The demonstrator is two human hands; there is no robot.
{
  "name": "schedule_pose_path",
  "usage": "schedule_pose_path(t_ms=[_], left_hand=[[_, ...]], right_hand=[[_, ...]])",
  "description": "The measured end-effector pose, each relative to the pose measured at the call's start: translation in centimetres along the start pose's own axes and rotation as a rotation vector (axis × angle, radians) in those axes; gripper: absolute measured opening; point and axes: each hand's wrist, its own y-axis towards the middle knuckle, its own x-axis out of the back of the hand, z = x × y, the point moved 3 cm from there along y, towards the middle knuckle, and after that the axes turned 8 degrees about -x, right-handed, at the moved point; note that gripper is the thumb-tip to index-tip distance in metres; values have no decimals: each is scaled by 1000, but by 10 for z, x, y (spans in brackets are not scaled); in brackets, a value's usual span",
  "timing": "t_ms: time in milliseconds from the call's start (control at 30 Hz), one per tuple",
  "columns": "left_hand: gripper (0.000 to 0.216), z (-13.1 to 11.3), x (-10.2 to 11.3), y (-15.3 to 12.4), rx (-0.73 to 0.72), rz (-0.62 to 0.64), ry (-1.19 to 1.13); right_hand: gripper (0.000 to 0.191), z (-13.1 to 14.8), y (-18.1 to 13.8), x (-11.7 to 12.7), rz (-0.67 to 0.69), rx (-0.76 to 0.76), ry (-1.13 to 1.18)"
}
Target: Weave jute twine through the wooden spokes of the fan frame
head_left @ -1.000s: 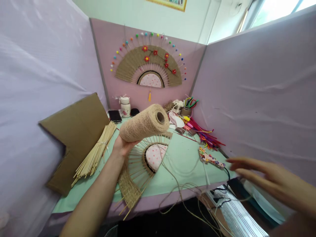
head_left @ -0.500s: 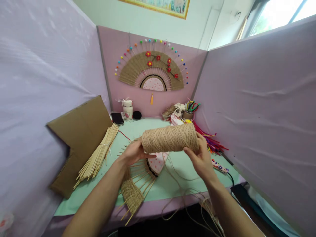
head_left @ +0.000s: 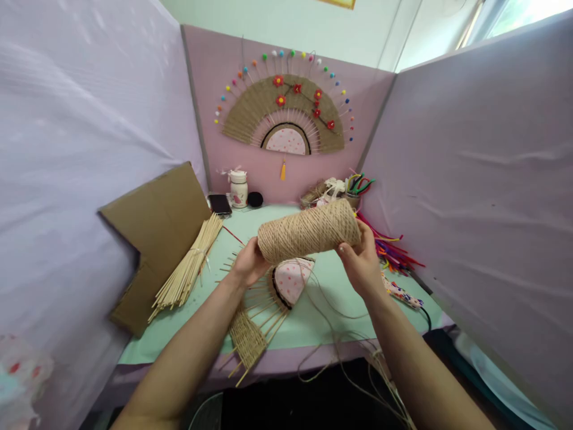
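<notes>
A large spool of jute twine [head_left: 308, 232] is held on its side above the table, its right end tilted up. My left hand [head_left: 251, 263] grips its left end, and my right hand [head_left: 358, 257] is closed round its right end. Below lies a half-woven stick fan [head_left: 248, 339] with a pink dotted half-round centre [head_left: 293, 280] edged in black; my left hand and the spool hide part of it. Loose twine [head_left: 333, 334] trails from near the fan down over the table's front edge.
A bundle of thin sticks [head_left: 188, 263] and folded cardboard [head_left: 156, 221] are at left. A finished fan [head_left: 250, 113] hangs on the back panel. A white bottle [head_left: 239, 190], colourful pipe cleaners [head_left: 396, 251] and a patterned corded tool [head_left: 403, 294] stand or lie around the table.
Both hands still hold the spool, which now tilts more, right end higher. The left fingers have drawn in under the spool, uncovering more of the pink centre. The camera view has shifted downward.
</notes>
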Motion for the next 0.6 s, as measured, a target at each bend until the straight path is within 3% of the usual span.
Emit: schedule_pose_path(t_ms=[133,267,333,400,433,533,600], left_hand=[[32,-3,-3,-1,-20,-38,-39],[34,-8,-12,-5,-136,-51,-71],[35,-12,-12,-5,-186,-96,-69],[34,-16,-8,-2,-230,-123,-63],[33,-19,-6,-1,-247,-130,-59],[29,-23,5,5,-231,-155,-27],[27,-22,11,8,-148,-152,0]], right_hand=[[64,-18,0,-49,94,-75,263],[67,-35,-24,-104,439,-357,211],[58,-31,-38,-115,600,-498,76],[39,-14,-42,-107,629,-507,-69],[34,-2,-40,-97,578,-450,-114],[34,38,-20,-55,352,-285,-150],[33,57,-4,-25,190,-233,-114]])
